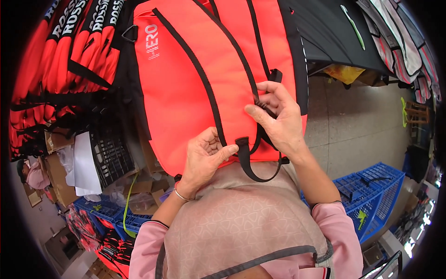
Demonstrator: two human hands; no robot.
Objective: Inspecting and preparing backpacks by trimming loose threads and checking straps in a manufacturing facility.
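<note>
Red backpack [172, 97], fingers [264, 119] on strap [218, 69], blue crate [382, 173]

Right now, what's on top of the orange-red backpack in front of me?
Padded shoulder straps lie over the backpack; your left hand and right hand are at one strap's lower end. Whatever lies directly beneath the straps and hands is hidden.

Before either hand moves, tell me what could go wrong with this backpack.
The black webbing loop hangs loose toward the apron, so it might snag or twist. The right hand's fingers curl around a small dark piece beside the red shoulder strap; it could slip from them.
</note>
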